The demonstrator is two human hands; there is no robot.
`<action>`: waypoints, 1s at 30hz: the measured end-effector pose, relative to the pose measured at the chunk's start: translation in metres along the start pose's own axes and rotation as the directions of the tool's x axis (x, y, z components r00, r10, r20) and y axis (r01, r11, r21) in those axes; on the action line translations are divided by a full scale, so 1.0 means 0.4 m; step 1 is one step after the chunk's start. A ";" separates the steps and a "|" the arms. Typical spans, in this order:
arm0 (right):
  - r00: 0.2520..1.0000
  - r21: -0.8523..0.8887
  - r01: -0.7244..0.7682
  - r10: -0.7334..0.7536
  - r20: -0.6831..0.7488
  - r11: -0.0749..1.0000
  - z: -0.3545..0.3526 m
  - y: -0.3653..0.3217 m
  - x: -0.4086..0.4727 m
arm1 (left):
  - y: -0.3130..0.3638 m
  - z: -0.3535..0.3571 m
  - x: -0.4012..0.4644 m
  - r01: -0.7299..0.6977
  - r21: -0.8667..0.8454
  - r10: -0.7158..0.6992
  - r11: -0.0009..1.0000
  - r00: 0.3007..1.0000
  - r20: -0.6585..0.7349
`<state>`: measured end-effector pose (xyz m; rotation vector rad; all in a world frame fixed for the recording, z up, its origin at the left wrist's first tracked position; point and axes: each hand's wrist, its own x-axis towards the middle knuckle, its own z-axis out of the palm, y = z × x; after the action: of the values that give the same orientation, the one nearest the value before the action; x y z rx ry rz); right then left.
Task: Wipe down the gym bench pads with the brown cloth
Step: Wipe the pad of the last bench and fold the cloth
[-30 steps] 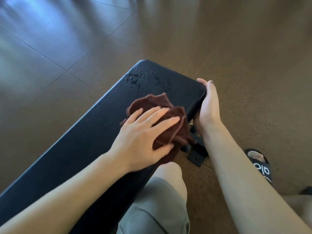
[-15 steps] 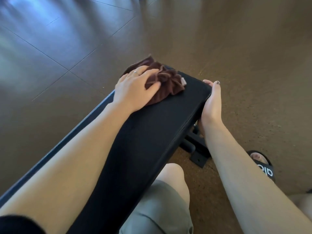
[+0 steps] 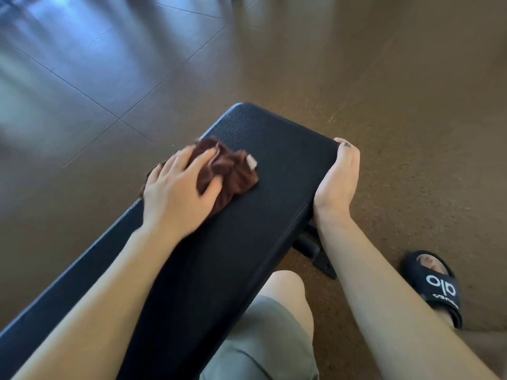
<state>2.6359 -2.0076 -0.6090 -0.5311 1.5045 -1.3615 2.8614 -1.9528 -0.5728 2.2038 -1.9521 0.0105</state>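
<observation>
Left hand fingers flat, pressing brown cloth onto bench pad; right hand grips pad edge.

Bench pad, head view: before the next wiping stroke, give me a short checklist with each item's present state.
1. Brown cloth lies on the bench pad: ok.
2. Left hand presses on the cloth, fingers spread: ok.
3. Right hand steadies the pad's right edge: ok.
4. Cloth spread flat for full contact: not ok, it is bunched.
5. Far end of the pad free of droplets: cannot tell; none are seen, but the surface is dark.
6. Near part of the pad free of objects: ok, only the left forearm crosses it.
</observation>
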 end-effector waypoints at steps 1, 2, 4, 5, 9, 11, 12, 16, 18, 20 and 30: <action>1.000 -0.009 0.001 -0.001 0.007 1.000 -0.001 -0.001 0.001 | 0.023 0.012 0.066 0.003 -0.008 -0.003 1.000 1.000 0.018; 1.000 -0.016 0.004 -0.004 0.012 1.000 -0.004 -0.002 -0.001 | 0.048 0.024 0.132 0.029 -0.019 -0.027 0.999 0.998 0.051; 1.000 -0.025 0.012 -0.011 0.012 1.000 -0.008 -0.003 -0.004 | 0.095 0.037 0.229 0.095 -0.034 -0.090 0.995 0.989 0.118; 1.000 -0.030 0.013 -0.012 0.015 0.999 -0.007 -0.003 -0.006 | 0.104 0.040 0.242 0.111 -0.014 -0.108 0.994 0.985 0.138; 1.000 -0.012 -0.009 0.010 0.013 1.000 -0.008 -0.003 -0.004 | 0.083 0.016 0.093 0.036 0.045 -0.042 0.998 0.991 0.131; 1.000 -0.016 -0.016 0.016 0.019 1.000 -0.008 -0.002 -0.003 | 0.072 0.008 0.025 0.010 0.023 -0.012 1.000 0.996 0.089; 1.000 -0.014 -0.017 0.018 0.024 1.000 -0.008 -0.001 0.000 | 0.073 0.008 0.032 0.005 0.008 -0.006 1.000 0.997 0.077; 0.999 0.004 -0.037 0.036 0.020 0.999 -0.009 0.005 0.014 | 0.136 0.039 0.199 0.013 0.028 -0.015 1.000 0.996 0.084; 0.999 0.005 -0.035 0.035 0.012 0.999 -0.010 0.008 0.021 | 0.194 0.059 0.285 0.019 0.015 -0.021 1.000 0.994 0.108; 0.999 0.014 -0.046 0.046 0.014 0.999 -0.010 0.008 0.018 | 0.264 0.080 0.335 -0.030 0.045 0.024 0.999 0.992 0.128; 0.987 0.220 -0.159 0.160 0.012 0.962 -0.009 0.026 0.031 | 0.262 0.043 0.028 -0.339 -0.102 0.348 0.935 0.934 0.080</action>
<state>2.6306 -2.0134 -0.6236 -0.2599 1.3488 -1.3825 2.7576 -1.9777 -0.5734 1.8140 -2.3203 -0.1296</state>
